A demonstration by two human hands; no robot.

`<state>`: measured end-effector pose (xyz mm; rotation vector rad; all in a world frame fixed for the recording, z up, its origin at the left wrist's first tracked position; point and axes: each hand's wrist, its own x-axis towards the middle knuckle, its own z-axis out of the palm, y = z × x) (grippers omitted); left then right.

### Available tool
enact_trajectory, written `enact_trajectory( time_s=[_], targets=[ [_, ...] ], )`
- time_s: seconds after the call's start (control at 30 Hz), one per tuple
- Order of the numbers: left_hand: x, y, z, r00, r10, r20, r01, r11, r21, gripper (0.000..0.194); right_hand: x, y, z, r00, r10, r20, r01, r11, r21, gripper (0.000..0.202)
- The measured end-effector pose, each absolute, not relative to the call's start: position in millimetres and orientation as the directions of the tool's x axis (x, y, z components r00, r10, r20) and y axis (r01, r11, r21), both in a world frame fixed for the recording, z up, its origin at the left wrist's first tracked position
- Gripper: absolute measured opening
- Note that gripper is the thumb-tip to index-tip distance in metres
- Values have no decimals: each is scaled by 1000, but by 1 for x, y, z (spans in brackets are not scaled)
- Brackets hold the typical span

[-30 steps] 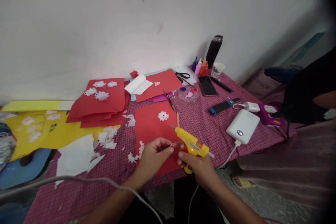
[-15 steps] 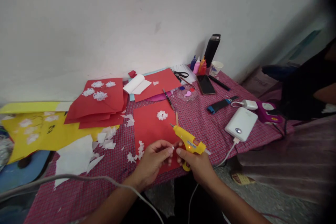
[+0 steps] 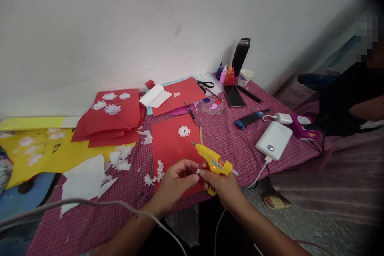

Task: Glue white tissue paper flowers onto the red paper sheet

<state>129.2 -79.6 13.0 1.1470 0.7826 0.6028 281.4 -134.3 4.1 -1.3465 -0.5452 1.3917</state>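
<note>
My right hand (image 3: 223, 186) is wrapped round a yellow hot glue gun (image 3: 211, 159), its nozzle aimed up and left and its light glowing orange. The right thumb tip reaches a small white paper piece (image 3: 198, 171). Facing it, my left hand (image 3: 177, 182) has its fingers curled and its thumb close to that same piece; their exact contact is hard to make out. Both hands are above the near part of a red sheet (image 3: 168, 144). On this sheet lie a white paper flower (image 3: 184, 131) and several crumpled paper bits (image 3: 160, 170).
White paper scraps (image 3: 120, 160) and a torn sheet (image 3: 85, 178) lie to the left, below stacked red sheets (image 3: 87, 122) with paper flowers. A phone (image 3: 234, 96), a cutter knife (image 3: 250, 120) and a white power bank (image 3: 273, 140) are rightward. A grey cable (image 3: 105, 203) crosses the foreground.
The left thumb has slipped down off the top of the paper piece, which now shows beside the right thumb tip. The glue gun stays in my right hand; the view has shifted slightly.
</note>
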Motion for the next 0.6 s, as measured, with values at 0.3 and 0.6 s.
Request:
enact_trajectory(
  time_s=[0.3, 0.6],
  targets=[
    [125, -72, 37, 617, 787, 1, 314, -248, 917, 15, 283, -135, 6, 179, 898, -403, -344, -327, -880, 27],
    [126, -74, 35, 610, 792, -4, 341, -258, 904, 8, 281, -133, 8, 183, 882, -433, -312, -366, -877, 24]
  ],
)
